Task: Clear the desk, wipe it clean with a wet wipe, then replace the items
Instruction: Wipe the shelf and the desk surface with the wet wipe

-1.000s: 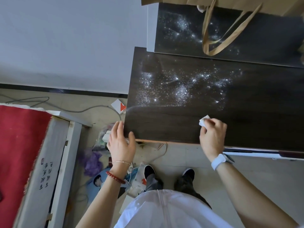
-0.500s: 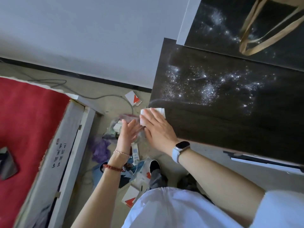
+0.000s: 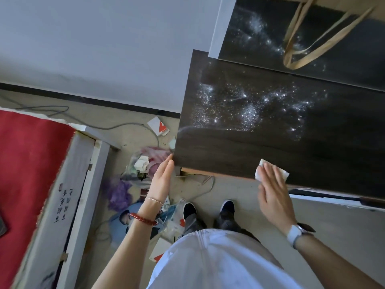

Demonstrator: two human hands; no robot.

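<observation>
On the desk [image 3: 270,142]: dark wood-grain top — speckled with glittering droplets across its middle, dull along the near strip.
Paper bag handles [image 3: 308,44]: tan loops on the raised back shelf.
Right hand [image 3: 273,192]: fingers flat, pressing the wet wipe at the near edge.
Left hand [image 3: 161,180]: open, fingertips touching the desk's near-left corner.
Wet wipe [image 3: 261,171]: white, crumpled — mostly under the fingers.

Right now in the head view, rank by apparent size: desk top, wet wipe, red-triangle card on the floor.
1. desk top, by far
2. and 3. wet wipe, partly hidden under the right hand, and red-triangle card: too close to rank.
</observation>
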